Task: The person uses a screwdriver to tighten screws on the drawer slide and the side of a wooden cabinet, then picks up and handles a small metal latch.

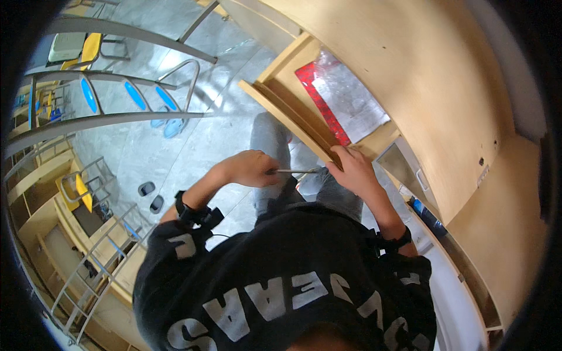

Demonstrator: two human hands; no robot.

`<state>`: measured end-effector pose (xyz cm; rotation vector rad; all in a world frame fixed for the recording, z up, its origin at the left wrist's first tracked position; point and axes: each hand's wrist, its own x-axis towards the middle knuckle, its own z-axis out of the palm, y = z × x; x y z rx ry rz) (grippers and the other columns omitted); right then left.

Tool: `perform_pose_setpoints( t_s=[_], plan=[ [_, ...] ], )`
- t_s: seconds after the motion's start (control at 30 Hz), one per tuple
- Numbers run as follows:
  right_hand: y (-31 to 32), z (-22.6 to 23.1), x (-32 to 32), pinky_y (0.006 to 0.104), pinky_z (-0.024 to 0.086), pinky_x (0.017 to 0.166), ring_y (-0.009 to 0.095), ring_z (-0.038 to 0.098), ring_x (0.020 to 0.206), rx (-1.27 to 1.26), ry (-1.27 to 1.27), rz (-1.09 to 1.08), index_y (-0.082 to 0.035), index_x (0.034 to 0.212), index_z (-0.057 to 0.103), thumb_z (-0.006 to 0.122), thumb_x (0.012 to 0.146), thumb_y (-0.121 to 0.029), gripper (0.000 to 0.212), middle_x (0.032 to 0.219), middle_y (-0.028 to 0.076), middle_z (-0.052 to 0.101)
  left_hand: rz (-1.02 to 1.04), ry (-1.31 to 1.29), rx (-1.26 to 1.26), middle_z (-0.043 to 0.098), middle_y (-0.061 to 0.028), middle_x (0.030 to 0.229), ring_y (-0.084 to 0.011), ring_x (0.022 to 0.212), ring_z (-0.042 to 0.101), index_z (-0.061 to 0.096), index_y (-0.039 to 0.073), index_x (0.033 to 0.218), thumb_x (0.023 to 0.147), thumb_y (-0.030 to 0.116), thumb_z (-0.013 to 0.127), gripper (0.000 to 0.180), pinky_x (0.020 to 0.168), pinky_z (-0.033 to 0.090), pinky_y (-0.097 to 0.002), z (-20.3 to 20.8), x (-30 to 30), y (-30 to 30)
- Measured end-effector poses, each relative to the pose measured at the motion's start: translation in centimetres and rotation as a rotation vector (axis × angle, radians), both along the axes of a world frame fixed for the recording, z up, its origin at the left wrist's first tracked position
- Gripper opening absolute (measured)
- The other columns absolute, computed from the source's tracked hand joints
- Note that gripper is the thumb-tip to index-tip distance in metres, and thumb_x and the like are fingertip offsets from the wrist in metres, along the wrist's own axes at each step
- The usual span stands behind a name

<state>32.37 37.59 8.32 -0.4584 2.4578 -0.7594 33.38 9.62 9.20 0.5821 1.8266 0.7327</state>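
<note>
My left hand [253,168] is closed in a fist around a screwdriver; its handle is hidden in my palm. The thin metal shaft of the screwdriver [295,171] points right, its tip close to the drawer front's near end. A wooden drawer [281,115] stands pulled out from the desk. My right hand [358,174] grips the near end of the drawer front, fingers over the top edge. Inside the drawer lie a red patterned sheet [324,105] and a clear plastic bag [345,88] over something white.
The wooden desk top [421,76] spreads over the right side. At left are a metal ladder with blue treads [134,95], yellow chairs [84,192] and bed rails. Blue slippers [173,127] and dark slippers [156,204] lie on the grey tiled floor [193,158].
</note>
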Motion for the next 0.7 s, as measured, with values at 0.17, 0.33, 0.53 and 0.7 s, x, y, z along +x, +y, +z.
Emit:
perform_pose_setpoints(
  t_s=[0.17, 0.33, 0.53, 0.7],
  plan=[
    [-4.4, -0.8, -2.9, 0.0419, 0.046, 0.081, 0.036, 0.057, 0.096, -0.016, 0.053, 0.033, -0.001, 0.107, 0.056, 0.064, 0.077, -0.023, 0.038, 0.099, 0.019, 0.061, 0.610, -0.075, 0.133, 0.047, -0.0092, 0.053, -0.0191, 0.051, 0.050, 0.053, 0.001, 0.074, 0.089, 0.026, 0.054, 0.029, 0.050, 0.040, -0.0338, 2.3, 0.0, -1.9],
    [-7.4, -0.5, -7.0, 0.0450, 0.047, 0.078, 0.037, 0.058, 0.091, 0.020, -0.078, 0.001, -0.001, 0.098, 0.058, 0.064, 0.074, -0.025, 0.034, 0.095, 0.020, 0.062, 1.292, -0.486, 0.303, 0.048, -0.0022, 0.060, -0.0119, 0.054, 0.049, 0.052, 0.004, 0.076, 0.092, 0.023, 0.050, 0.025, 0.051, 0.040, -0.0269, 0.9, 0.0, -3.4],
    [-12.3, -0.4, -10.8, 0.0438, 0.049, 0.075, 0.037, 0.061, 0.085, 0.221, -0.274, 0.119, 0.002, 0.093, 0.060, 0.064, 0.075, -0.039, 0.045, 0.089, 0.021, 0.063, 1.778, -0.398, 0.344, 0.052, -0.0031, 0.063, -0.0104, 0.053, 0.047, 0.054, 0.002, 0.079, 0.092, 0.017, 0.049, 0.021, 0.050, 0.040, -0.0241, -1.8, -4.1, -7.0],
    [-13.6, -1.5, -13.5, 0.0472, 0.049, 0.069, 0.040, 0.062, 0.074, 0.279, -0.279, 0.355, 0.002, 0.085, 0.061, 0.063, 0.074, -0.036, 0.040, 0.076, 0.024, 0.062, 1.929, -0.381, 0.363, 0.057, -0.0045, 0.071, -0.0104, 0.060, 0.051, 0.057, 0.003, 0.084, 0.093, 0.022, 0.045, 0.024, 0.057, 0.042, -0.0241, -3.9, -6.8, -8.7]
  ],
)
